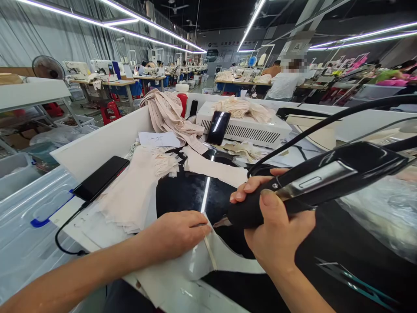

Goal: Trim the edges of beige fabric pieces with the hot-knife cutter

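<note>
black cable behind tool, phone beside fabric stack

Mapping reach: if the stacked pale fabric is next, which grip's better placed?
Left, likely: the left grip is nearer the stacked pale fabric and appears to pinch only the edge of a pale piece; the right grip sits farther off, wrapped around the black handheld tool.

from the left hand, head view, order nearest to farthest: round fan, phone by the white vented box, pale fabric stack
1. Pale fabric stack: beside the left hand, to its left.
2. Phone: farther forward, by the white vented box.
3. Round fan: farthest, in the background at far left.
</note>
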